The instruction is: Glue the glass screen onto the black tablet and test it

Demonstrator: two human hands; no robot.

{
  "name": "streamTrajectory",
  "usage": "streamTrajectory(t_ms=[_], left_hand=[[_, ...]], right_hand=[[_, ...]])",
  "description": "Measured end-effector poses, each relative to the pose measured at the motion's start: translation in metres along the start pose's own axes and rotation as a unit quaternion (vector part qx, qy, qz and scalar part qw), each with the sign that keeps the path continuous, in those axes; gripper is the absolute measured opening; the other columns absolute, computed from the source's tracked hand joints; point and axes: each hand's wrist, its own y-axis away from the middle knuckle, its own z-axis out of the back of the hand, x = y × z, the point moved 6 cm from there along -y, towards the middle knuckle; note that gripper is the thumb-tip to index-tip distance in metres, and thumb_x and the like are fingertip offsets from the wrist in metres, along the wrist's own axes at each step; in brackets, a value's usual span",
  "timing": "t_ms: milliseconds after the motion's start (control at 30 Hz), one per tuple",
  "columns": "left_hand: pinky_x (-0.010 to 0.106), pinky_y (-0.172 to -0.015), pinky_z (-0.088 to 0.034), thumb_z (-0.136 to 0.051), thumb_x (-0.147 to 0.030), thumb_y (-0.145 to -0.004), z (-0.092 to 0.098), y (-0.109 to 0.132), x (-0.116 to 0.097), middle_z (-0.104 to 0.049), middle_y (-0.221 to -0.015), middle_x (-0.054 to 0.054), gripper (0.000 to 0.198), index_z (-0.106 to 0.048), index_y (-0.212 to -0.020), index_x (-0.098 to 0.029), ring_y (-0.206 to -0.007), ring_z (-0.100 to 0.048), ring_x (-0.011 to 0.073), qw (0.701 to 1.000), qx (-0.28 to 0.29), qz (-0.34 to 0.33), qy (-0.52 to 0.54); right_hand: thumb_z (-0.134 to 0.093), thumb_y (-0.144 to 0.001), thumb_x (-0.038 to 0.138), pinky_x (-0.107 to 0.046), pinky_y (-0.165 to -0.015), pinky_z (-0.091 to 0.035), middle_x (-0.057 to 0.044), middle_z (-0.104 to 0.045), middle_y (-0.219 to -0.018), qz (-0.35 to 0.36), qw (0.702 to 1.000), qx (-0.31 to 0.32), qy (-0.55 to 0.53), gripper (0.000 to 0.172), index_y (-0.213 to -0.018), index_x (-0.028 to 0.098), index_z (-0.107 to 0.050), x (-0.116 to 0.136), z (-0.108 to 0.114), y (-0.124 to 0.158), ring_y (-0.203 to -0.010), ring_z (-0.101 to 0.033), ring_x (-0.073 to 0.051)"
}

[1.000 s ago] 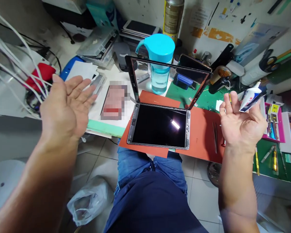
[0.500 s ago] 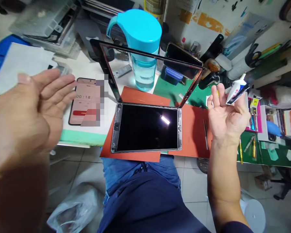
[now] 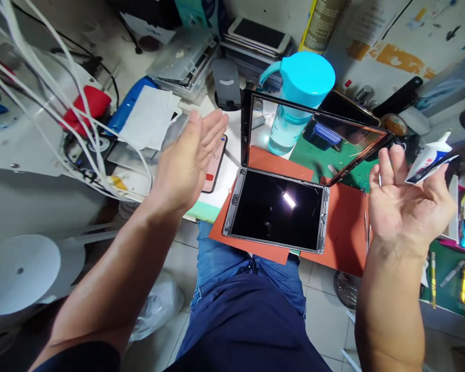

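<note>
A tablet point(image 3: 271, 212) lies on orange-red sheets point(image 3: 344, 222) with its dark display facing up. A thin, black-edged front panel point(image 3: 246, 132), see-through in the middle, stands tilted up along its far edge. My left hand point(image 3: 186, 165) is held flat with fingers stretched, left of the tablet and partly in front of a phone point(image 3: 217, 165); nothing is in it. To the right of the tablet, my right hand point(image 3: 406, 206) is palm up. Its thumb side pinches a small white and blue tube point(image 3: 428, 157) with a narrow nozzle; the other fingers are loosely curled.
A water jug point(image 3: 290, 126) with a turquoise lid stands behind the raised panel. Tweezers point(image 3: 367, 230) lie near the right hand. White cables point(image 3: 89, 119) hang at far left. Plastic cases point(image 3: 186, 62) and stacked phones point(image 3: 258, 36) are at the back. Pens point(image 3: 433, 279) lie at right.
The view has swung left, so the bench things appear farther right. My left hand has turned more edge-on and now covers part of the phone. The tube stays in my right hand.
</note>
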Motion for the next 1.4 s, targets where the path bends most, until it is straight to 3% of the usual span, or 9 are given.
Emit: streamTrajectory(t_ms=[200,333,700,900,1233,1400], left_hand=[[0.047,-0.138,-0.027,-0.031,-0.063,-0.111,-0.008,-0.001,0.0,-0.057,-0.166,0.005,0.062,-0.066,-0.148,-0.026,-0.162,-0.041,0.0266,0.999,0.035,-0.008,-0.031],[0.047,-0.138,-0.026,-0.031,-0.06,-0.112,-0.014,-0.001,0.001,-0.056,-0.167,0.008,0.063,-0.063,-0.151,-0.022,-0.161,-0.043,0.0268,0.999,0.033,0.0,-0.025],[0.047,-0.139,-0.026,-0.032,-0.06,-0.112,-0.026,0.003,0.0,-0.054,-0.168,0.01,0.066,-0.061,-0.154,-0.019,-0.162,-0.04,0.0286,0.999,0.048,0.003,-0.018],[0.045,-0.139,-0.026,-0.03,-0.061,-0.112,-0.028,0.006,0.0,-0.053,-0.169,0.01,0.068,-0.059,-0.156,-0.019,-0.162,-0.04,0.0269,0.999,0.045,0.009,-0.019],[0.043,-0.138,-0.028,-0.035,-0.065,-0.11,-0.026,0.013,0.001,-0.052,-0.17,0.009,0.067,-0.061,-0.153,-0.021,-0.163,-0.039,0.0256,0.999,0.033,0.014,-0.018],[0.039,-0.139,-0.028,-0.04,-0.063,-0.11,-0.02,0.011,0.007,-0.055,-0.167,0.004,0.061,-0.063,-0.151,-0.024,-0.163,-0.038,0.023,0.999,0.031,0.042,0.014]], right_hand=[[-0.044,-0.114,0.042,-0.031,-0.086,-0.068,-0.015,-0.081,-0.113,0.005,1.0,-0.002,0.019,0.047,-0.096,0.016,-0.079,-0.003,-0.009,0.006,-0.128,-0.076,-0.03],[-0.047,-0.113,0.042,-0.033,-0.089,-0.066,-0.014,-0.082,-0.112,0.009,1.0,-0.001,0.026,0.044,-0.092,0.019,-0.077,-0.006,-0.01,0.006,-0.124,-0.078,-0.027],[-0.058,-0.107,0.04,-0.042,-0.102,-0.06,-0.012,-0.083,-0.111,0.001,1.0,0.015,0.025,0.028,-0.103,0.02,-0.077,-0.014,-0.004,0.005,-0.117,-0.079,-0.027],[-0.061,-0.106,0.039,-0.045,-0.111,-0.057,-0.008,-0.084,-0.111,0.009,0.999,0.045,0.017,0.024,-0.104,0.022,-0.077,-0.013,-0.005,0.012,-0.12,-0.078,-0.025],[-0.063,-0.106,0.039,-0.046,-0.117,-0.052,-0.01,-0.083,-0.114,0.008,0.999,0.027,0.021,0.024,-0.106,0.021,-0.078,-0.011,-0.004,0.022,-0.125,-0.076,-0.026],[-0.067,-0.103,0.04,-0.046,-0.12,-0.052,-0.013,-0.082,-0.116,0.004,1.0,0.005,0.021,0.025,-0.106,0.018,-0.079,-0.01,-0.003,0.023,-0.126,-0.076,-0.027]])
